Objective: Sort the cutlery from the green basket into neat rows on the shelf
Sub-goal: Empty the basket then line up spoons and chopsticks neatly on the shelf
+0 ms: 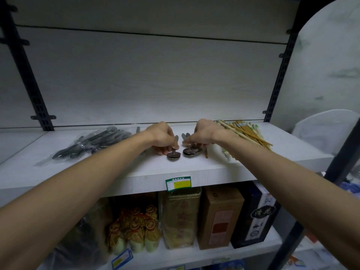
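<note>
a: head view, spoons (182,152) first. two small stacks sit side by side near the front of the shelf (194,168).
b: hands?
a: left hand (162,138) pinches the left stack's handles, right hand (202,133) the right stack's, fingers curled down on both.
b: around them?
a: bagged cutlery (91,143) lies to the left, chopsticks (245,135) to the right, just behind the right wrist.
b: risk?
a: i'd guess a stack slides apart if nudged, or the wrist drags chopsticks out of line.
b: unclear?
a: the handles hide under the hands, the spoon count is unreadable, and no green basket is in view.
</note>
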A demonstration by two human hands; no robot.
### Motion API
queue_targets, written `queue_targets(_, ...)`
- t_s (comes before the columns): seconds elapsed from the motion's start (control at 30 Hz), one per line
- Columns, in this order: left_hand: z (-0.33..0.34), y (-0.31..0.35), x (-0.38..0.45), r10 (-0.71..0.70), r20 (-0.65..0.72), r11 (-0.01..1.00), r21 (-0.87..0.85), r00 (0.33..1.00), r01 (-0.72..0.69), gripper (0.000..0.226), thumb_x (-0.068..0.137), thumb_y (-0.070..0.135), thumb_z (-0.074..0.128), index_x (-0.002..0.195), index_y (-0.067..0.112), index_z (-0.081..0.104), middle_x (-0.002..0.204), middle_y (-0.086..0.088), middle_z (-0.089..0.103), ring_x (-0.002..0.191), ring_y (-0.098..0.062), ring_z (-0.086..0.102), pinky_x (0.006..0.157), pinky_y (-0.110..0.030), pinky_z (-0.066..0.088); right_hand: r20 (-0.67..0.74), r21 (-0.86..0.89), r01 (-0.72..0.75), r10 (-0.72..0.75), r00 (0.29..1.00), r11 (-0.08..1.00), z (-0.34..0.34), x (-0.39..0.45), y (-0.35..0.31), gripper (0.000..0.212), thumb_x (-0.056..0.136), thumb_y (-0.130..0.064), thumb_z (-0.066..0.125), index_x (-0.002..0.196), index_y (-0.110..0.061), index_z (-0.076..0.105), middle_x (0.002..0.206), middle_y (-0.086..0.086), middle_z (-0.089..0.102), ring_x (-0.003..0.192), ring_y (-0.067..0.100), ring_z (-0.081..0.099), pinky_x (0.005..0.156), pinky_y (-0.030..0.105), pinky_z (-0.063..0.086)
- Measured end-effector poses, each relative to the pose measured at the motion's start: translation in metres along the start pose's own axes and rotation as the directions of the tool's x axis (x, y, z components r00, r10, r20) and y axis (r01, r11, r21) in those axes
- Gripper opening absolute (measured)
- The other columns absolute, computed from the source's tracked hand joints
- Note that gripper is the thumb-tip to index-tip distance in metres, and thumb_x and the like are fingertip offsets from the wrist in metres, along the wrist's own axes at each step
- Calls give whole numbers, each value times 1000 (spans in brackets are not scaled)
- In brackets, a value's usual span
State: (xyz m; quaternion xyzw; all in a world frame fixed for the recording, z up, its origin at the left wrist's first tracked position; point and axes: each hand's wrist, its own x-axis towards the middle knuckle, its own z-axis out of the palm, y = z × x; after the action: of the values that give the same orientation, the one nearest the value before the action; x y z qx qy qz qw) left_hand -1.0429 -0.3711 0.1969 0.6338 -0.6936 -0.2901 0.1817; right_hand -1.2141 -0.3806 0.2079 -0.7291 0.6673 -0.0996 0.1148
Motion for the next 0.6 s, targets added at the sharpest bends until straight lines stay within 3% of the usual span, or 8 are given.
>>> queue_targets(0.1,3,-2,2,11,-44,1000,26,999,-10,13,88,18,79,93,7,74,69,-4,74,52,-15,67,50,-26,53,0,-32,8,-8,1000,999,4,1,-2,42,82,-53,74,72,-17,55,75,1,60,79,24,61,69,30,47)
queue_targets(0.27,7,-5,5,46,-90,997,70,995,-39,16,89,23,77,92,7,75,77,-9,78,58,-17,68,57,-28,54,6,4,7,-7,1000,1000,3,1,0,34,89,-41,69,72,-14,56,71,2,58,76,25,58,65,30,44)
queue_targets(0.4,8,-3,6,78,-104,992,105,991,-67,14,90,23,76,92,9,75,76,-7,78,57,-17,68,55,-27,54,-10,23,6,-6,1000,1000,0,5,5,37,85,-47,71,75,-13,62,73,2,62,74,23,62,64,30,47)
queue_targets(0.5,6,0,6,84,-100,990,119,991,-72,13,86,21,80,91,10,74,75,-6,78,61,-19,71,54,-26,53,-65,22,4,-3,998,1000,-3,3,7,43,80,-52,75,67,-15,58,66,0,56,67,22,54,56,29,39)
queue_targets(0.6,3,0,5,87,-84,988,132,993,-75,16,83,21,83,92,10,75,72,-5,77,60,-18,72,53,-25,53,-43,56,1,1,999,998,-5,3,7,42,76,-52,79,82,-11,71,77,2,66,77,22,62,62,29,45)
